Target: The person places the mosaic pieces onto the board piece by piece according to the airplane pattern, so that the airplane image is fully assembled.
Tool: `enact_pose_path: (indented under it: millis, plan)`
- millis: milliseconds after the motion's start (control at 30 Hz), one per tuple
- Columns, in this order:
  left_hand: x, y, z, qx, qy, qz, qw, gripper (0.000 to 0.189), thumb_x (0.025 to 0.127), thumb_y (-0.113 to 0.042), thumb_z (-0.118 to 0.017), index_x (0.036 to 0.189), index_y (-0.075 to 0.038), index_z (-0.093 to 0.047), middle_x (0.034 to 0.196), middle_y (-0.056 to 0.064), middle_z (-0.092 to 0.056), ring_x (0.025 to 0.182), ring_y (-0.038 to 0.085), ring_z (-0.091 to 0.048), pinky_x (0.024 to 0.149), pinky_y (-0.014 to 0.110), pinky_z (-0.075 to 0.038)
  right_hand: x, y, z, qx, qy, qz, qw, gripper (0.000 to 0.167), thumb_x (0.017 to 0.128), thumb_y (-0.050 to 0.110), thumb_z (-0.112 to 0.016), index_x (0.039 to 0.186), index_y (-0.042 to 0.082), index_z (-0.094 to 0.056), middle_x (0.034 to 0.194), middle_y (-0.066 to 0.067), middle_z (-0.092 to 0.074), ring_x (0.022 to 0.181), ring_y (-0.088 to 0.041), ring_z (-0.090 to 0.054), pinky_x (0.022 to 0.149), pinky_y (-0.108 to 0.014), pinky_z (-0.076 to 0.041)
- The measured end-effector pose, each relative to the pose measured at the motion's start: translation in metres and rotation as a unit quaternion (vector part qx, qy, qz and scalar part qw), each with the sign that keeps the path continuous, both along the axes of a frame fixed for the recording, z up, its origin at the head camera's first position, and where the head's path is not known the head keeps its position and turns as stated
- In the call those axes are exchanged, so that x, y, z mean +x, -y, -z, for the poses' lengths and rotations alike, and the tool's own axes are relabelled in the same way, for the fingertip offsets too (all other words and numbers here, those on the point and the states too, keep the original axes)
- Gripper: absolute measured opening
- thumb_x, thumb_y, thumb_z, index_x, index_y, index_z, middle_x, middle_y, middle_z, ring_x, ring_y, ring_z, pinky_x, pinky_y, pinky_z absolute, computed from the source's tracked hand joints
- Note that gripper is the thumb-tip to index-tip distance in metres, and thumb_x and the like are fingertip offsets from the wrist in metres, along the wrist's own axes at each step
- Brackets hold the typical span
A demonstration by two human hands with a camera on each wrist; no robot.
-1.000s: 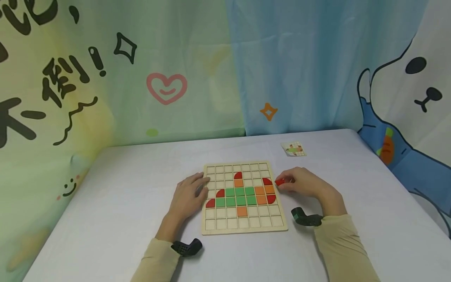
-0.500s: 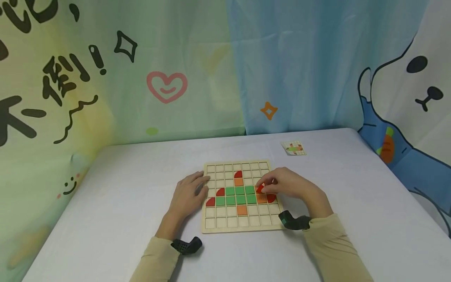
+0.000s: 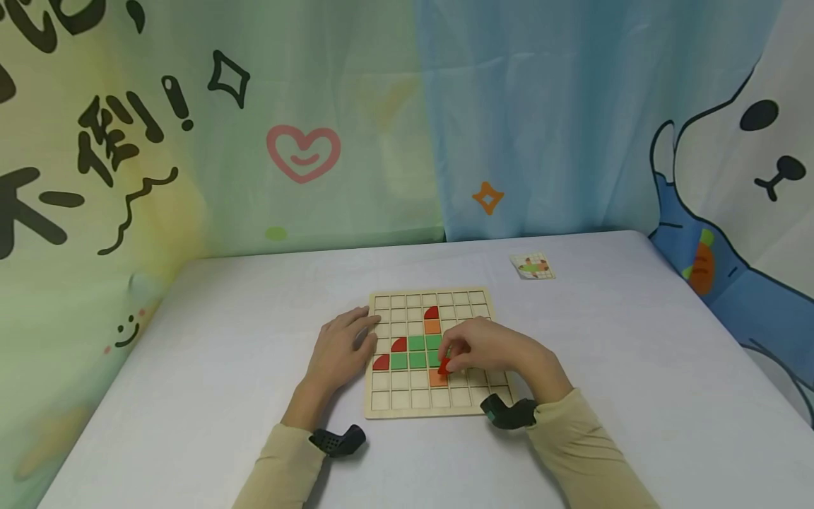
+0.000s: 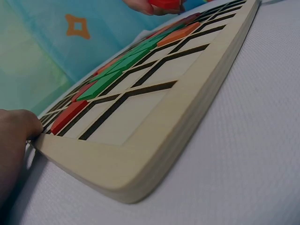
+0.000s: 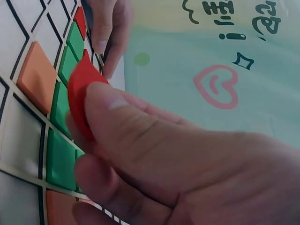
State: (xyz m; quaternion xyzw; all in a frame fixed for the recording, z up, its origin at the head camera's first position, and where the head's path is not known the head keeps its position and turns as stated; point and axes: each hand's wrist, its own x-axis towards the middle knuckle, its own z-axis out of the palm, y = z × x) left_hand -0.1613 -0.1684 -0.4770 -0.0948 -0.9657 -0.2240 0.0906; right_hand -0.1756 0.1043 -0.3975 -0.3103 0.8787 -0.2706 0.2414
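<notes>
My right hand (image 3: 486, 346) pinches a red quarter-circle tile (image 5: 80, 93) between thumb and fingers. It holds the tile over the wooden grid board (image 3: 407, 414), close to an orange square tile (image 5: 36, 77) below the green rows. My left hand (image 3: 337, 353) rests at the board's left edge, fingers relaxed and touching the frame. Green square tiles (image 3: 416, 343) fill part of the middle rows. Red quarter-circle tiles sit at the left end of those rows, and one (image 3: 432, 312) stands above an orange square (image 3: 432, 326). The right hand hides the tiles on the board's right side in the head view.
A small picture card (image 3: 533, 266) with a coloured grid pattern lies on the white tablecloth (image 3: 254, 318) behind the board to the right. Printed curtains (image 3: 356, 212) hang behind the table. Each wrist carries a black camera mount (image 3: 509, 412).
My right hand has brought the red quarter-circle tile from beside the board's right edge leftward over the board, then nearer the lower middle. My left hand has stayed at the left edge.
</notes>
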Motion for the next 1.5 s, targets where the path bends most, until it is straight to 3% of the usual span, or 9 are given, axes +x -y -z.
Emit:
enact_pose_path:
  millis: [333, 533, 667, 900, 1067, 1500]
  plan:
    - [0.001, 0.001, 0.0, 0.002, 0.007, -0.002, 1.0, 0.036, 0.094, -0.033, -0.052, 0.128, -0.023, -0.06, 0.144, 0.0, -0.049, 0.137, 0.021, -0.04, 0.112, 0.048, -0.032, 0.004, 0.006, -0.002, -0.002, -0.022, -0.027, 0.9994, 0.015, 0.09, 0.014, -0.064, 0.101, 0.019, -0.073, 0.097, 0.012, -0.068, 0.088, -0.006, -0.058, 0.082, -0.026, -0.05]
    - [0.002, 0.001, 0.0, 0.003, 0.006, 0.0, 1.0, 0.036, 0.094, -0.033, -0.052, 0.128, -0.022, -0.06, 0.143, 0.001, -0.049, 0.136, 0.022, -0.041, 0.112, 0.049, -0.032, 0.007, 0.009, -0.002, -0.008, 0.0, -0.019, 0.9998, 0.008, 0.09, 0.012, -0.063, 0.096, 0.017, -0.065, 0.083, 0.008, -0.065, 0.076, -0.01, -0.058, 0.071, -0.025, -0.047]
    - [0.001, 0.0, 0.001, 0.002, 0.004, 0.0, 1.0, 0.036, 0.094, -0.033, -0.052, 0.128, -0.023, -0.06, 0.143, 0.001, -0.049, 0.136, 0.022, -0.041, 0.112, 0.048, -0.032, 0.008, 0.011, -0.001, -0.019, 0.023, -0.01, 0.9995, 0.009, 0.091, 0.011, -0.062, 0.099, 0.013, -0.06, 0.076, 0.005, -0.066, 0.072, -0.011, -0.062, 0.072, -0.027, -0.047]
    - [0.001, -0.001, -0.001, 0.002, 0.0, 0.003, 1.0, 0.036, 0.094, -0.032, -0.053, 0.128, -0.022, -0.061, 0.143, 0.002, -0.05, 0.136, 0.022, -0.041, 0.112, 0.049, -0.032, 0.007, 0.012, 0.0, -0.017, -0.002, -0.022, 0.9996, 0.011, 0.086, 0.014, -0.069, 0.092, 0.021, -0.064, 0.08, 0.01, -0.061, 0.075, -0.009, -0.057, 0.069, -0.024, -0.049]
    - [-0.001, 0.0, -0.001, 0.0, -0.004, 0.005, 1.0, 0.036, 0.094, -0.033, -0.053, 0.128, -0.022, -0.061, 0.143, 0.001, -0.05, 0.136, 0.022, -0.041, 0.111, 0.049, -0.033, 0.009, 0.015, -0.002, -0.022, 0.01, -0.024, 0.9994, 0.012, 0.083, 0.011, -0.073, 0.085, 0.021, -0.066, 0.076, 0.011, -0.064, 0.075, -0.007, -0.059, 0.071, -0.024, -0.051]
    - [-0.001, 0.0, -0.001, -0.005, 0.001, 0.002, 1.0, 0.036, 0.094, -0.034, -0.052, 0.128, -0.023, -0.06, 0.143, 0.001, -0.05, 0.136, 0.022, -0.041, 0.111, 0.049, -0.033, 0.018, 0.023, 0.001, 0.028, 0.005, -0.055, 0.9981, 0.019, 0.074, 0.01, -0.079, 0.073, 0.021, -0.065, 0.067, 0.011, -0.06, 0.065, -0.006, -0.057, 0.062, -0.023, -0.049]
